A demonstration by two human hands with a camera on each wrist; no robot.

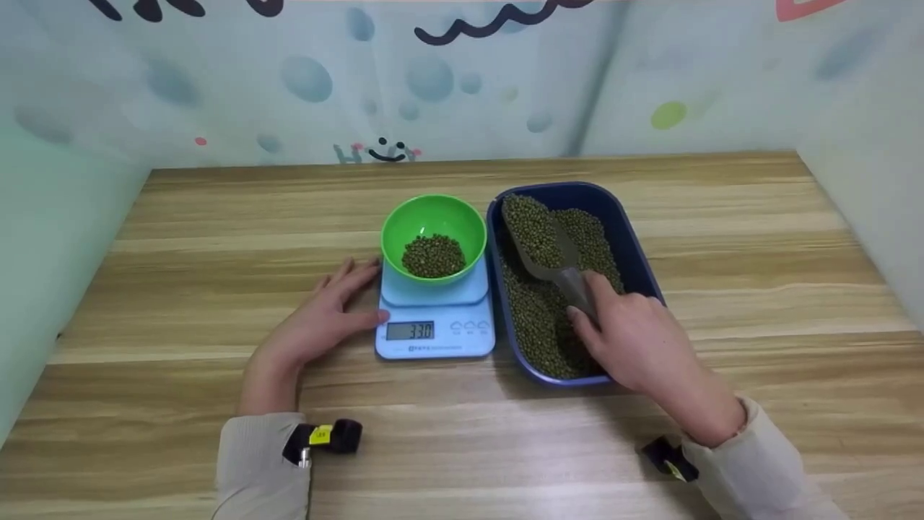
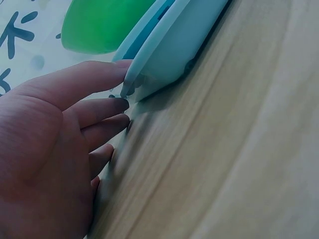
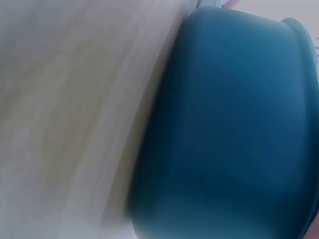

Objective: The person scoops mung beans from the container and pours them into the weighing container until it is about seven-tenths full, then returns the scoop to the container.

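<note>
In the head view a light blue kitchen scale (image 1: 437,347) reads 33.0. On its platform stands a green bowl (image 1: 393,231) with a small heap of green beans (image 1: 433,256). My left hand (image 1: 317,325) rests beside the scale, thumb and fingertips at its left edge; the left wrist view shows these fingers extended against it. My right hand (image 1: 642,343) grips the handle of a grey scoop (image 1: 574,285), heaped with green beans. The scoop is over the dark blue tub (image 1: 635,253) of beans. Only the tub's outer wall (image 3: 229,124) fills the right wrist view.
The tub stands close to the right side of the scale on a wooden table (image 1: 216,238). Behind the table hangs a printed backdrop (image 1: 491,108). Wrist cameras (image 1: 339,437) are strapped to both sleeves.
</note>
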